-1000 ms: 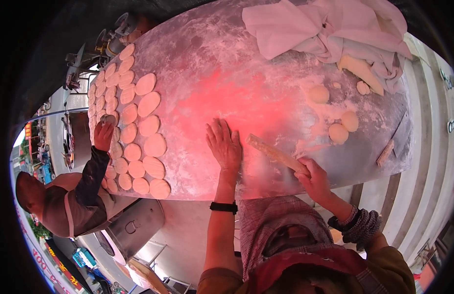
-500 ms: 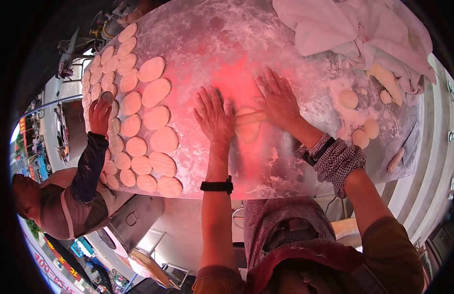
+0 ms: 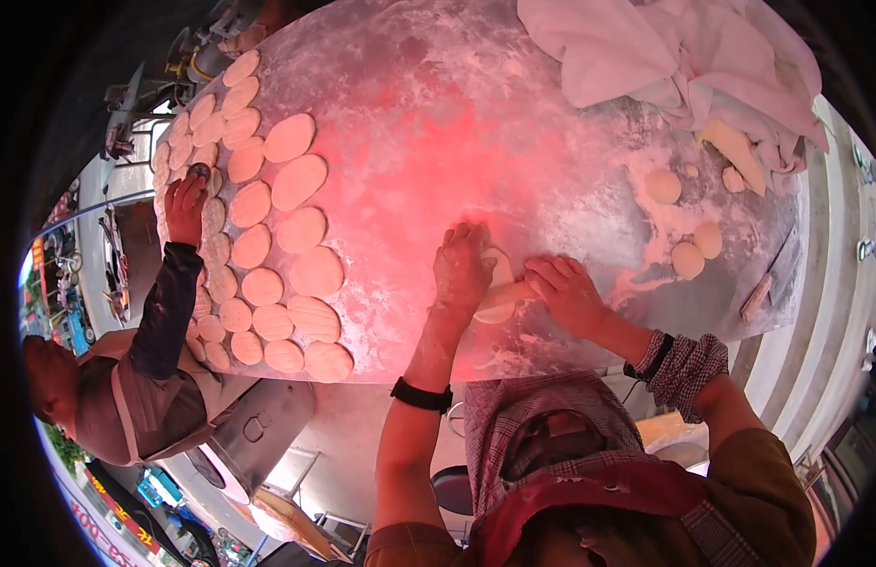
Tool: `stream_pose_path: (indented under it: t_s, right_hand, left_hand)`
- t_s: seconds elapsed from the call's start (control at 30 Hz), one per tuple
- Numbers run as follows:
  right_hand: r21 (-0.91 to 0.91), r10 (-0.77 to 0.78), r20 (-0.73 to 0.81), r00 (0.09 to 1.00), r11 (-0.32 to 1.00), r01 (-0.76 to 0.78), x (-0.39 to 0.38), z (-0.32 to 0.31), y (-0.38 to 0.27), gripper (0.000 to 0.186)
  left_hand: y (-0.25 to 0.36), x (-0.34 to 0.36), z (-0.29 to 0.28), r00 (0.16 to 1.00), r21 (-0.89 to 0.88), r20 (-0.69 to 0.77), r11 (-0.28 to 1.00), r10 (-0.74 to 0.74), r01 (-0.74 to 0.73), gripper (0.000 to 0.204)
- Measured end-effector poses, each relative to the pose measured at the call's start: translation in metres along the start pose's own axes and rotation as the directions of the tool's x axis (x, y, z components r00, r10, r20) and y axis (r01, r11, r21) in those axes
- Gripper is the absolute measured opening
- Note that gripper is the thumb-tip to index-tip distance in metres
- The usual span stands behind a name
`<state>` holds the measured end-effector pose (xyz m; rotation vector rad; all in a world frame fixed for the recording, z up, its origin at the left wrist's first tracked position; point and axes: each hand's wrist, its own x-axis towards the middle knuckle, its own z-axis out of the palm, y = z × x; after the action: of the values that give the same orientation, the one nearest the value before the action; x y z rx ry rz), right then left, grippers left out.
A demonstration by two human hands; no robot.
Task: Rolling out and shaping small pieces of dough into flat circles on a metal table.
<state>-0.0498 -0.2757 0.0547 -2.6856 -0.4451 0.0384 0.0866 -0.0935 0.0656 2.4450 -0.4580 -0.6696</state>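
Observation:
A flattened dough round [image 3: 496,312] lies on the floured metal table in front of me, with a small wooden rolling pin [image 3: 510,294] across it. My left hand [image 3: 463,269] is closed at the dough's left edge, fingers curled and partly hiding it. Over the pin's right end, my right hand [image 3: 568,295] is closed, its fingers bent together. To the left, several flattened dough rounds [image 3: 300,181] lie in rows. Another person's hand [image 3: 184,208] holds a small dark round object [image 3: 200,171] over the far-left rounds.
Small dough balls [image 3: 663,186] rest on flour at the right, near a pale dough strip [image 3: 734,156] and a crumpled white cloth [image 3: 646,57]. A scraper with a wooden handle [image 3: 756,298] lies by the table's right edge. The co-worker [image 3: 126,397] stands at the left.
Both my hands have gone from lying flat with fingers spread to closed, and have come nearer to me. The dough and pin have shifted slightly right and nearer. The co-worker's hand has moved farther away.

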Motion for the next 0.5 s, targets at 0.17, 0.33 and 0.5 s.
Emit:
stream_pose_path:
  t_s: [0.17,0.33,0.5]
  right_hand:
    - [0.134,0.345,-0.097,0.934,0.934,-0.331,-0.028,-0.019,0.000,0.035]
    - [0.234,0.452,-0.116,0.885,0.878,-0.418,0.002,-0.013,-0.007,0.036]
    - [0.042,0.102,-0.114,0.988,0.994,-0.097,0.062,0.007,0.000,0.043]
  left_hand:
    - [-0.061,-0.016,-0.019,0.872,-0.746,-0.072,0.606,-0.485,0.276,0.035]
    - [-0.046,-0.080,0.025,0.809,-0.705,-0.032,0.587,-0.587,0.398,0.044]
    - [-0.061,-0.038,0.008,0.882,0.110,-0.426,0.955,-0.204,0.274,0.066]
